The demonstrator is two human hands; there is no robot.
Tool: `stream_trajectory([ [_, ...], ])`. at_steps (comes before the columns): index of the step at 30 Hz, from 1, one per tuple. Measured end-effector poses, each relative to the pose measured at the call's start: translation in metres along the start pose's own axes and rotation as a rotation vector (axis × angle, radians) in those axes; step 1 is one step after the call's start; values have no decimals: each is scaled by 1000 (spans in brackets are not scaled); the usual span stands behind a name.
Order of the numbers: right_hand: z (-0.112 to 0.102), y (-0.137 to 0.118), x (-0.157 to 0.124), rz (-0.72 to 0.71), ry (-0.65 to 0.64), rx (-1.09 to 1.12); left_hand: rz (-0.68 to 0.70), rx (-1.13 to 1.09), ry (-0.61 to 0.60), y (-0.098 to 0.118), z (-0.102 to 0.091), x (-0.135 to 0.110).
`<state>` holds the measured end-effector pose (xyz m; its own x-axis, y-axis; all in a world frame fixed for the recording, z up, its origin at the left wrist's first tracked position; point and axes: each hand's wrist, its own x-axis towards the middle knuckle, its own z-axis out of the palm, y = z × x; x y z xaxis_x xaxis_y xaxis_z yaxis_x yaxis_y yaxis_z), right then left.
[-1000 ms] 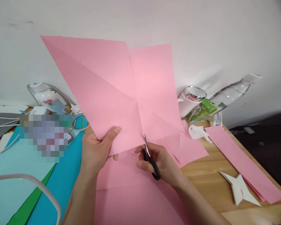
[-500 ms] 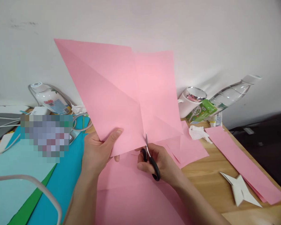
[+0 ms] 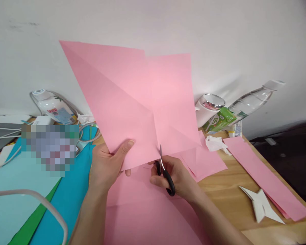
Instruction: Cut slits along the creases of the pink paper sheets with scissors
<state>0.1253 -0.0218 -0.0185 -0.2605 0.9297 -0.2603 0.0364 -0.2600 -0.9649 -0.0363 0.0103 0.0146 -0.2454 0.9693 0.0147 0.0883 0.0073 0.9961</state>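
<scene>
A large creased sheet of pink paper [image 3: 122, 88] stands raised in front of the wall. My left hand [image 3: 112, 160] pinches its lower left edge, thumb on the near face and fingers behind. In my right hand [image 3: 174, 172] is a pair of scissors [image 3: 169, 182] with black handles, fingers through the loops. The blades point up at the sheet's bottom edge, around the foot of the middle crease; one blade shows in front of the paper. Below both hands lies more pink paper [image 3: 148, 217] on the table.
At right are pink strips [image 3: 265, 177], a folded white paper star [image 3: 261, 206], a crumpled tissue [image 3: 216, 143], a mug [image 3: 205, 110], a green carton [image 3: 219, 120] and a clear bottle [image 3: 255, 100]. Blue paper [image 3: 66, 204], a cable [image 3: 40, 200] and a white bottle [image 3: 56, 109] are at left.
Very little differs. The raised sheet's right side and the scissors have shifted slightly to the right; both hands keep their hold.
</scene>
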Motion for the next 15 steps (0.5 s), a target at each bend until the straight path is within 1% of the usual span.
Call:
stream_trajectory([
  [4, 1, 0, 0, -18, 20, -15, 1, 22, 2, 0, 0, 0],
  [8, 1, 1, 0, -32, 26, -20, 17, -6, 9, -3, -1, 2],
  [11, 1, 4, 0, -33, 20, -8, 12, 2, -11, -3, -1, 3],
  [15, 0, 8, 1, -31, 2, 15, 7, -9, 14, -3, -1, 2],
])
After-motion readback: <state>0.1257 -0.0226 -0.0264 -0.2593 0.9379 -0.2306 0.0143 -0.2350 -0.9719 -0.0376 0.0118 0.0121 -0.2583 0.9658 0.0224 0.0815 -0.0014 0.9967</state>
